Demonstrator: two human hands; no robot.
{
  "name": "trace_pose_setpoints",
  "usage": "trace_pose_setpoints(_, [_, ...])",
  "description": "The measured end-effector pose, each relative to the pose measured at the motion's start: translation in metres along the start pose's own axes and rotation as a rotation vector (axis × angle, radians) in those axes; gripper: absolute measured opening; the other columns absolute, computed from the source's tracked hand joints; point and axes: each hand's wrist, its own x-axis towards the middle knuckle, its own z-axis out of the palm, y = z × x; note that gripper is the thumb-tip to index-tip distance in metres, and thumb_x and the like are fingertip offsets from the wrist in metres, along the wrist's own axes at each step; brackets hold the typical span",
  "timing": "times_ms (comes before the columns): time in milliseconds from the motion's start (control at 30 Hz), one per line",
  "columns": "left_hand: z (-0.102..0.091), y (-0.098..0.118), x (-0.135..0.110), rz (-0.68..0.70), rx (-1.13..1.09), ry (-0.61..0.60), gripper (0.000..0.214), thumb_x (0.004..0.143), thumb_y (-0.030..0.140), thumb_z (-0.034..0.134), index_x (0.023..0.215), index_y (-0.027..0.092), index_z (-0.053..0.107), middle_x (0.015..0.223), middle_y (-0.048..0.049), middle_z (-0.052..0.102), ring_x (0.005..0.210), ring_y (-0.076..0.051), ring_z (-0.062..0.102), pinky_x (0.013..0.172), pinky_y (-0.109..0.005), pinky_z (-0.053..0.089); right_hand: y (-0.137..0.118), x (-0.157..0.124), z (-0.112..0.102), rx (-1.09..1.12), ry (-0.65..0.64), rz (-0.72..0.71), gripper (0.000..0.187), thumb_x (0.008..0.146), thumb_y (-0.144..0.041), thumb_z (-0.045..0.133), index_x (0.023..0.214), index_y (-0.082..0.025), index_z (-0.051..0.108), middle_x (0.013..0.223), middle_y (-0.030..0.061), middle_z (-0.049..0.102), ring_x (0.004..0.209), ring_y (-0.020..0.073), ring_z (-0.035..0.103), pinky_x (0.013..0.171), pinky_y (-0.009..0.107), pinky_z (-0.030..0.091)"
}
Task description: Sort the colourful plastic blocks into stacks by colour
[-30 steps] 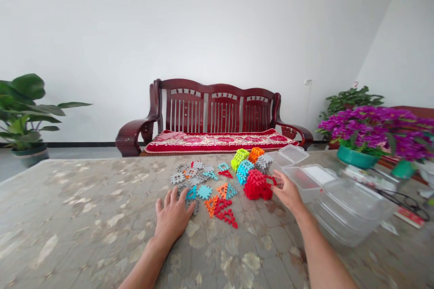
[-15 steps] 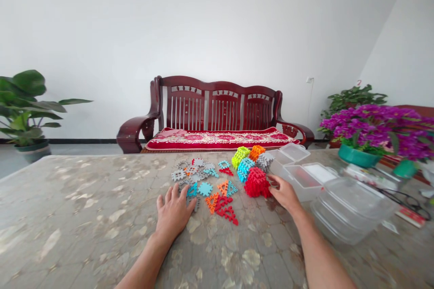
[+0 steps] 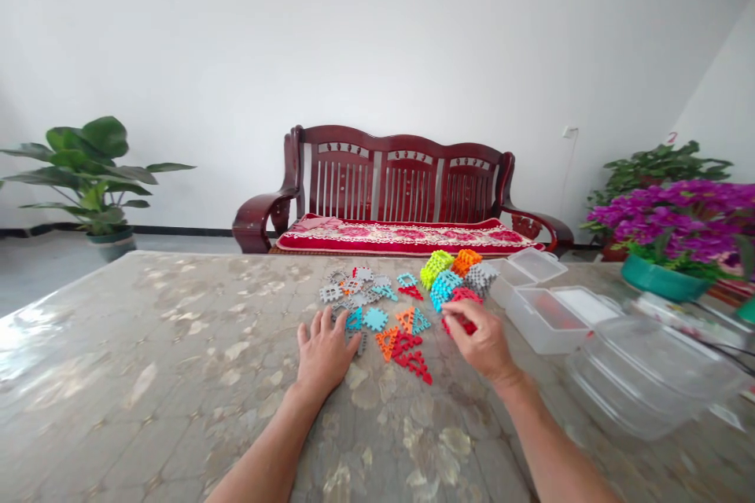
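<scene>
A long table (image 3: 177, 346) with a mottled beige top, glossy under the light, carries a loose spread of flat plastic pieces (image 3: 369, 306) in gray, blue, orange and red. Just behind them sit chunky built-up blocks (image 3: 448, 279) in green, orange, gray and blue. Further right stand an open clear box (image 3: 546, 321), a larger clear box (image 3: 649, 377) and a teal flower pot (image 3: 661, 279)

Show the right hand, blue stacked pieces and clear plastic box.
right hand (image 3: 480, 339), head view, back of hand
blue stacked pieces (image 3: 444, 289), head view, stack's middle
clear plastic box (image 3: 539, 334), head view, front wall
</scene>
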Motion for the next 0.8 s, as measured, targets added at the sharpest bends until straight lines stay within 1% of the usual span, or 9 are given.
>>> trace_pose_setpoints(67, [0.000,0.000,0.000,0.005,-0.002,0.001,0.055,0.093,0.048,0.045,0.143,0.026,0.050,0.155,-0.0154,0.041,0.143,-0.034,0.036,0.115,-0.058,0.025,-0.015,-0.003,0.014,0.031,-0.259,0.037,0.028,0.081,-0.025,0.066,0.109,-0.023,0.071,0.107,0.0058,0.074,0.098,0.0208,0.068,0.089,0.034,0.053])
trace_pose_setpoints(133, [-0.001,0.000,0.000,0.010,-0.002,0.004,0.055,0.093,0.047,0.045,0.143,0.026,0.050,0.154,-0.0150,0.042,0.143,-0.034,0.036,0.115,-0.058,0.025,-0.023,-0.008,0.025,0.014,-0.460,0.080,0.047,0.074,-0.028,0.073,0.121,-0.025,0.067,0.121,0.0069,0.070,0.111,0.0241,0.064,0.098,0.038,0.050])
trace_pose_setpoints(200, [-0.001,0.000,-0.001,0.011,-0.007,0.009,0.054,0.093,0.046,0.045,0.143,0.026,0.050,0.154,-0.0149,0.042,0.143,-0.034,0.036,0.115,-0.059,0.025,-0.026,-0.012,0.032,-0.024,-0.579,0.109,0.059,0.071,-0.029,0.075,0.129,-0.027,0.063,0.128,0.0075,0.066,0.118,0.0261,0.060,0.103,0.040,0.046])
trace_pose_setpoints(267, [0.000,0.000,-0.001,0.012,-0.018,0.013,0.054,0.093,0.046,0.045,0.143,0.026,0.051,0.154,-0.0150,0.042,0.143,-0.034,0.036,0.115,-0.059,0.025,-0.025,-0.016,0.037,-0.058,-0.630,0.119,0.059,0.072,-0.028,0.074,0.130,-0.027,0.063,0.130,0.0075,0.065,0.119,0.0268,0.058,0.104,0.041,0.045])
trace_pose_setpoints(400, [0.004,-0.001,-0.001,0.004,-0.032,0.030,0.054,0.092,0.046,0.046,0.142,0.027,0.051,0.154,-0.0141,0.043,0.143,-0.033,0.035,0.115,-0.059,0.024,-0.019,-0.020,0.043,-0.071,-0.627,0.094,0.044,0.076,-0.020,0.066,0.119,-0.026,0.069,0.121,0.0063,0.068,0.114,0.0249,0.060,0.102,0.039,0.045])
trace_pose_setpoints(567, [0.006,-0.002,-0.001,-0.001,-0.062,0.037,0.052,0.092,0.046,0.048,0.140,0.027,0.053,0.153,-0.0126,0.044,0.143,-0.033,0.036,0.116,-0.058,0.022,-0.018,-0.023,0.046,-0.057,-0.578,0.064,0.038,0.077,-0.014,0.061,0.111,-0.027,0.071,0.115,0.0041,0.070,0.108,0.0225,0.062,0.098,0.037,0.047])
trace_pose_setpoints(700, [0.003,-0.001,-0.001,-0.008,-0.114,0.044,0.045,0.095,0.045,0.044,0.133,0.027,0.058,0.150,-0.0107,0.048,0.141,-0.033,0.038,0.116,-0.057,0.023,-0.017,-0.026,0.053,-0.030,-0.467,0.071,0.029,0.085,-0.020,0.059,0.112,-0.025,0.071,0.113,0.0053,0.071,0.108,0.0226,0.062,0.098,0.038,0.047])
trace_pose_setpoints(800, [-0.001,-0.001,0.000,-0.053,-0.155,0.053,0.043,0.096,0.043,0.043,0.131,0.025,0.060,0.148,-0.0109,0.050,0.140,-0.032,0.040,0.116,-0.054,0.025,-0.014,-0.027,0.060,-0.018,-0.386,0.077,0.026,0.090,-0.026,0.058,0.113,-0.023,0.070,0.115,0.0070,0.070,0.110,0.0237,0.061,0.098,0.040,0.048])
